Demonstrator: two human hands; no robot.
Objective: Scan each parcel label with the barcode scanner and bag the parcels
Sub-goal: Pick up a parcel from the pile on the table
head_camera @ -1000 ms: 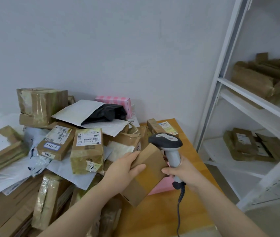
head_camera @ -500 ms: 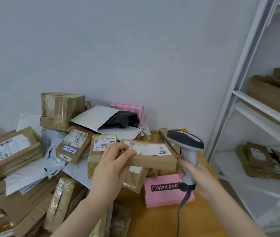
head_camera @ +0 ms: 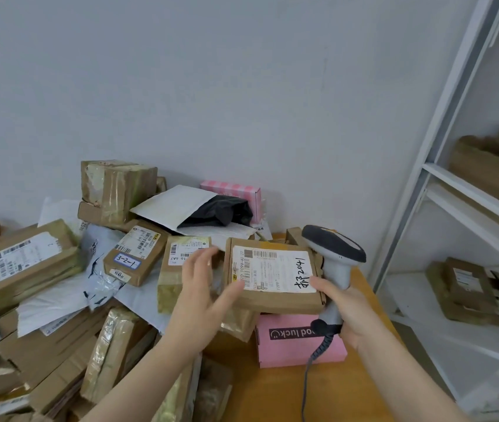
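Scan pending, parcel [head_camera: 272, 278] label-up.
We steady it above the pink box [head_camera: 300, 345]: left hand [head_camera: 202, 290] spread at its edge, right hand [head_camera: 351, 312] gripping the scanner [head_camera: 333, 248]; a heap [head_camera: 59, 300] beside the box waits.

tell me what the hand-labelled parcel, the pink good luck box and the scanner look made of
Parcel: matte brown cardboard, with a folded flap at its right edge; white paper label.
Pink box: likely dyed cardboard, matte, with folded edges.
Scanner: probably hard plastic, with a light grey body and dark head.
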